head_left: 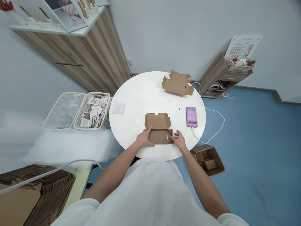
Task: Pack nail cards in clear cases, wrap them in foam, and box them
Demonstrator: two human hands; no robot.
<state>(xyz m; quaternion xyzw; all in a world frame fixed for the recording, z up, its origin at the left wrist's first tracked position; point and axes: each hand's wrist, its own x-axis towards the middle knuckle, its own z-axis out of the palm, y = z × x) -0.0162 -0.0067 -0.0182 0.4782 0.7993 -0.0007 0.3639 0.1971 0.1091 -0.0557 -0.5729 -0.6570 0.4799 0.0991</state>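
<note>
A small brown cardboard box (158, 137) lies part-folded on the round white table in front of me, its lid (157, 122) opened away from my body. At its left end, my left hand (144, 138) grips the side, with the thumb along the fold by the lid. My right hand (179, 140) pinches the right end wall, where the end flaps are folded up; some of its fingers are lifted off. A small white strip (167, 136) shows inside the box toward the right. Farther back lies another unfolded cardboard box (178, 83).
A phone (191, 117) with a white cable (217, 128) lies at the right. A clear plastic packet (118, 108) is on the left. White baskets (76, 121) hold sachets and bags. Flat cardboard (54, 197) is stacked lower left; an open carton (217, 160) stands on the floor.
</note>
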